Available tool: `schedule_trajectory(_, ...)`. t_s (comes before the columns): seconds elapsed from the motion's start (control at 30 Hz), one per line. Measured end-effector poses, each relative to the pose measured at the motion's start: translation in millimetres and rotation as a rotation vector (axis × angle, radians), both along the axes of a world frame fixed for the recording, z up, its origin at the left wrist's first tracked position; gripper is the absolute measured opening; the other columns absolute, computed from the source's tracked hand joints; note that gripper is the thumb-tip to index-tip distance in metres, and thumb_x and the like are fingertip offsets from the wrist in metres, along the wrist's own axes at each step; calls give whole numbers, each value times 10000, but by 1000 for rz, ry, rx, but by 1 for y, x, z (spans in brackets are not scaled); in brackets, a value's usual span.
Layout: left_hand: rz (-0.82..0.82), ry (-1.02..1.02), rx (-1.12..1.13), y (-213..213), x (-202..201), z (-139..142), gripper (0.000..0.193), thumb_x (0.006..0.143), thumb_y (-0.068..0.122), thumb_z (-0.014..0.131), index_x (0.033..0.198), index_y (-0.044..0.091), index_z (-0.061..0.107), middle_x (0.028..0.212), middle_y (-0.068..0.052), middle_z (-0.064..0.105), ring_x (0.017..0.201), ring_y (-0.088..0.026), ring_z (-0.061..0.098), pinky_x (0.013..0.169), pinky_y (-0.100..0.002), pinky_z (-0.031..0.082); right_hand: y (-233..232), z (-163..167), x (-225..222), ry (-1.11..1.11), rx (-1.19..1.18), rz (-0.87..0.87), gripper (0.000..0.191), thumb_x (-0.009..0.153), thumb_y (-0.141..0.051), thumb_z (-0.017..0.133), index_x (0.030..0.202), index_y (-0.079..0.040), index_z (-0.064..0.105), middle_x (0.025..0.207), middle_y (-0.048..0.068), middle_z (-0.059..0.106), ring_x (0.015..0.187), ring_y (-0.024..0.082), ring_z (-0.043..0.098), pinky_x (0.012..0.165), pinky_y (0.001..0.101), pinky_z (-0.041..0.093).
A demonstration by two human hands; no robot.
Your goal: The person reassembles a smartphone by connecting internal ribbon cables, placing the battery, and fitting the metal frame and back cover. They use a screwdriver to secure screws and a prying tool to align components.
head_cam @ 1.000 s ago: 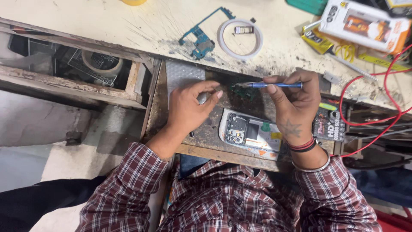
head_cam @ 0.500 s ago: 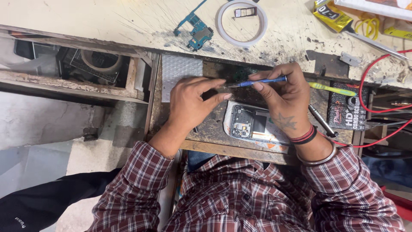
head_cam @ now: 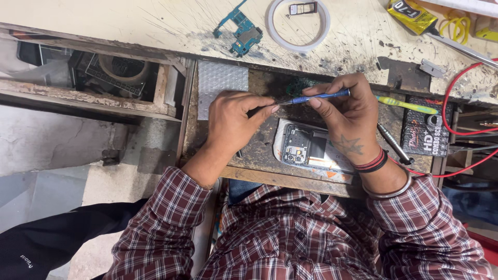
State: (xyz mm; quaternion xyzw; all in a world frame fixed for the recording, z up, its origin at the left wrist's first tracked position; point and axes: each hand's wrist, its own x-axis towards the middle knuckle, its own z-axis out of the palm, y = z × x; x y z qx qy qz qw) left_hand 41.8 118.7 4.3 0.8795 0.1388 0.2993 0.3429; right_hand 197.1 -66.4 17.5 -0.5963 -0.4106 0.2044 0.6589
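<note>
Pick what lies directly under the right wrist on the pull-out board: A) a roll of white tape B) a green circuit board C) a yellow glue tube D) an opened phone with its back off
D: the opened phone lies on the pull-out board just below the right hand, which holds a blue tool toward the left hand.
</note>
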Motion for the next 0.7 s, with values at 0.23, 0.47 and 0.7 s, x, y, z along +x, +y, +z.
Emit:
schedule_trajectory(0.23,4,12,-18,-1,0,0,168,839,267,867,914,123,826,890,-53,799,749,-190,759,719,-340,565,0,0,1,6,-16,-12,302,1057,74,680,1170,-44,426,1146,148,690,1159,205,715,1032,308,602)
schedule_trajectory(0.47,13,47,-28,-2,-1,0,159,824,271,865,911,143,828,890,-44,796,760,-199,757,722,-345,561,0,3,-1,-77,-50,-16,288,1062,68,675,1171,-28,427,1153,174,709,1180,221,726,1012,311,616)
schedule_trajectory(0.7,11,53,-17,-1,-1,-2,152,823,250,854,934,149,830,903,-46,795,778,-214,747,729,-358,552,0,3,-1,-66,-68,-25,289,1058,64,678,1175,-24,429,1155,183,723,1155,210,728,985,296,613)
